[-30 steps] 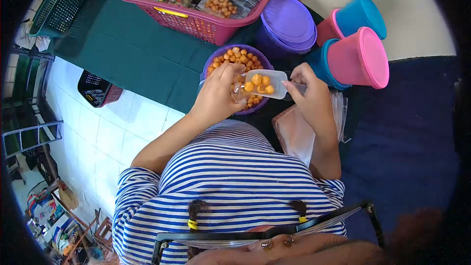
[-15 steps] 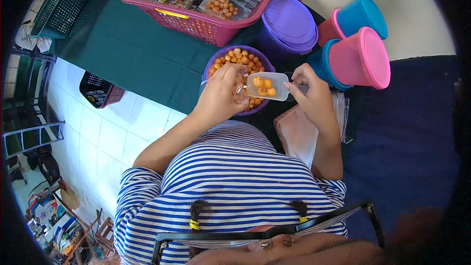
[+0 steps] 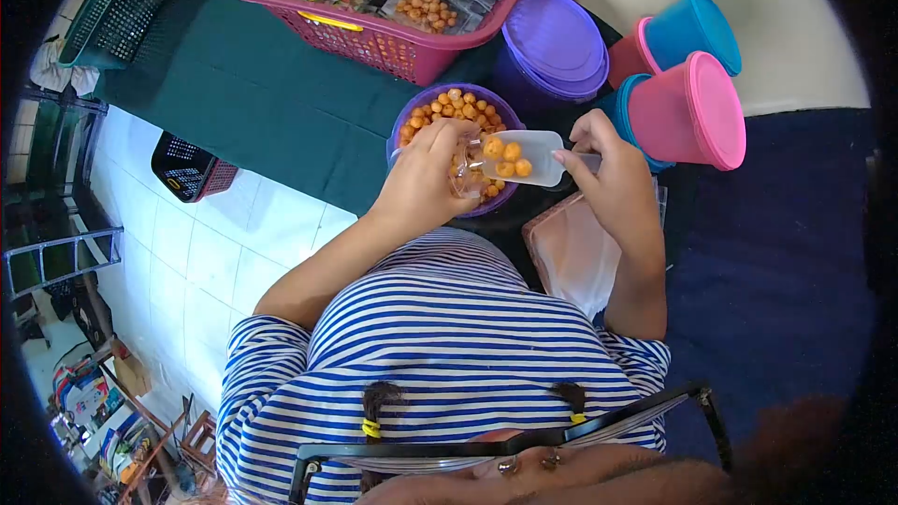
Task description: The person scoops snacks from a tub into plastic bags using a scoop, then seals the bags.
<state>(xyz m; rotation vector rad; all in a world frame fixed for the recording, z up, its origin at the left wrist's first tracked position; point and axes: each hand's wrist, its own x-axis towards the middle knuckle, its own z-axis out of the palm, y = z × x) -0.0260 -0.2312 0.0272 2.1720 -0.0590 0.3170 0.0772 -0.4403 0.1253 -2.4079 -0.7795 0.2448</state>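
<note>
My left hand [image 3: 421, 173] is closed around a clear plastic bag [image 3: 465, 176], holding its mouth toward the right. My right hand [image 3: 613, 178] grips the handle of a translucent white scoop [image 3: 540, 151]. Several round orange snack balls [image 3: 506, 157] lie in the scoop, whose front end is at the bag's mouth. Both are above a purple tub [image 3: 397, 126] filled with more orange balls [image 3: 456, 105]. My fingers hide part of the bag, so how much is inside it is hard to see.
A maroon basket [image 3: 412, 58] of packed snack bags stands behind the tub. To its right are a lidded purple tub [image 3: 554, 42] and pink [image 3: 678, 114] and blue tubs [image 3: 700, 33]. A stack of clear bags [image 3: 575, 243] lies beneath my right forearm.
My right hand and the scoop have shifted slightly right. The orange balls now sit nearer the scoop's front end. My left hand has barely moved.
</note>
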